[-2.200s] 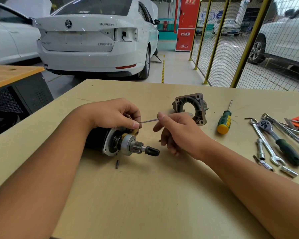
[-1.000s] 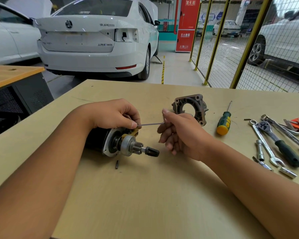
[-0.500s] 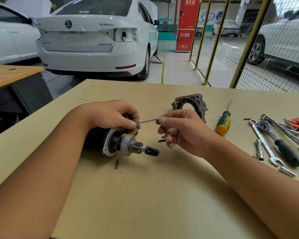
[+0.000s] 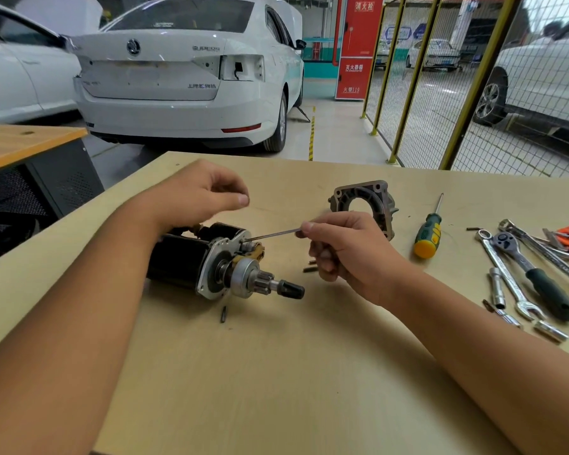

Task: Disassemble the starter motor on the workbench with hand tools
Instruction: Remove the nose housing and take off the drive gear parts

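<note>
Starter motor (image 4: pixel 207 262) lies on its side on the wooden surface (image 4: pixel 276 372), left of centre, black body to the left, pinion gear and shaft tip pointing right and near. Right hand (image 4: pixel 345 254) pinches a thin hex key (image 4: pixel 271 235) between thumb and index finger, remaining fingers curled under; key's far tip sits at a screw on the motor's silver end plate. Left hand (image 4: pixel 197 198) hovers above and behind the motor, not touching it, fingers loosely curled, thumb against the index finger, holding nothing visible. Detached grey end housing (image 4: pixel 363 201) stands just behind the right hand. Green-and-yellow screwdriver (image 4: pixel 428 233) lies to its right. Farther right: ratchet wrench (image 4: pixel 536 277) with dark green grip, combination wrench (image 4: pixel 506 274), sockets, orange tool at the edge. Small loose screw (image 4: pixel 223 314) lies near side of the motor; a few small dark bits (image 4: pixel 309 268) beside the right hand's fingers. White sedan (image 4: pixel 184 70) parked beyond the surface.
</note>
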